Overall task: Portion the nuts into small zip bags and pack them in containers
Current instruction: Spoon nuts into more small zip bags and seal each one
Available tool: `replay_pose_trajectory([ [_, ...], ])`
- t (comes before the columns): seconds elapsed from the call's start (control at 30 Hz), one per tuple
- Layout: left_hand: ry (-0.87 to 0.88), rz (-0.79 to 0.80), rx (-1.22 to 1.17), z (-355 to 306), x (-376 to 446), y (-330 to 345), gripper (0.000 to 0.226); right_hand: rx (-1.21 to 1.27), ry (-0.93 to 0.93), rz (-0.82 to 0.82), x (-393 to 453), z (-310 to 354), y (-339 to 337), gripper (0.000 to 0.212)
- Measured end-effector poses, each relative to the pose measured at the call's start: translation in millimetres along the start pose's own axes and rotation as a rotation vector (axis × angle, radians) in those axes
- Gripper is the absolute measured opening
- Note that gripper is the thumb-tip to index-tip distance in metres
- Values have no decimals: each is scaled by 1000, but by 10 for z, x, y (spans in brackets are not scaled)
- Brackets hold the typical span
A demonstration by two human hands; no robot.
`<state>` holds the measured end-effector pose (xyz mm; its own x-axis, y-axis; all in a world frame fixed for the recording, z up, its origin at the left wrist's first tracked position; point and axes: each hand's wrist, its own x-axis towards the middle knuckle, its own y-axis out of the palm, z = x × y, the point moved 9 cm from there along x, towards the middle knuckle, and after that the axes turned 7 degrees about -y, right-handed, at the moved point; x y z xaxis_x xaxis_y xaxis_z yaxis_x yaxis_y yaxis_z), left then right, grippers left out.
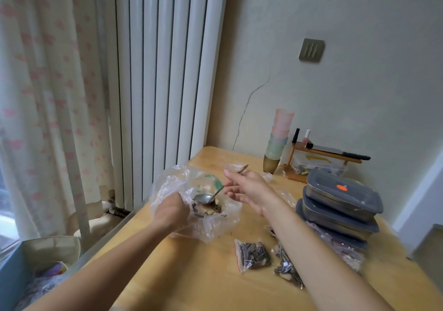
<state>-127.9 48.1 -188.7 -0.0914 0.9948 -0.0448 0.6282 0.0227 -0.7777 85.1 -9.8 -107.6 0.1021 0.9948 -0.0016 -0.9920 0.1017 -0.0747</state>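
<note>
The right hand (247,188) pinches the far end of a metal spoon (206,198) between its fingertips, and it seems to hold a small empty zip bag (236,167) against the thumb as well, though that grip is partly hidden. The spoon's long axis runs from the hand down and to the left, so its bowl sits lower and nearer the left hand (171,211), just above the nuts (212,208). Those nuts lie in the bottom of a large clear plastic bag (191,190), which the left hand grips by its near-left edge, fingers curled into the film, keeping the mouth wide. By my reading, the scoop turns on that tilt: the bowl must dip further down and leftward into the pile, then rise toward the small bag on the right.

Two filled zip bags (254,254) lie flat on the wooden table (191,274), near and to the right of the big bag, partly under the right forearm. A stack of dark lidded containers (340,202) stands at the right edge. At the far side are stacked pastel cups (279,135) and a small wooden rack (321,157). A white radiator (163,71) and a curtain (48,95) fill the left
</note>
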Motion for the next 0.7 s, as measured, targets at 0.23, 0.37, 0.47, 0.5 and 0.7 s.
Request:
replay_pose_trajectory([
  [0.23,-22,74,-41,7,95,119,43,-466,-161,-227,105,-379,45,34],
  [0.37,-6,37,12,-23,97,89,60,-589,-224,-210,151,-362,54,41],
  [0.47,-11,80,159,-36,50,119,38,-762,-428,-215,165,-129,9,45],
  [0.5,-16,73,173,-38,66,128,32,-820,-494,-209,157,-70,4,45],
  [0.7,-113,222,-142,-26,103,268,29,-1041,-805,-177,11,139,50,45],
])
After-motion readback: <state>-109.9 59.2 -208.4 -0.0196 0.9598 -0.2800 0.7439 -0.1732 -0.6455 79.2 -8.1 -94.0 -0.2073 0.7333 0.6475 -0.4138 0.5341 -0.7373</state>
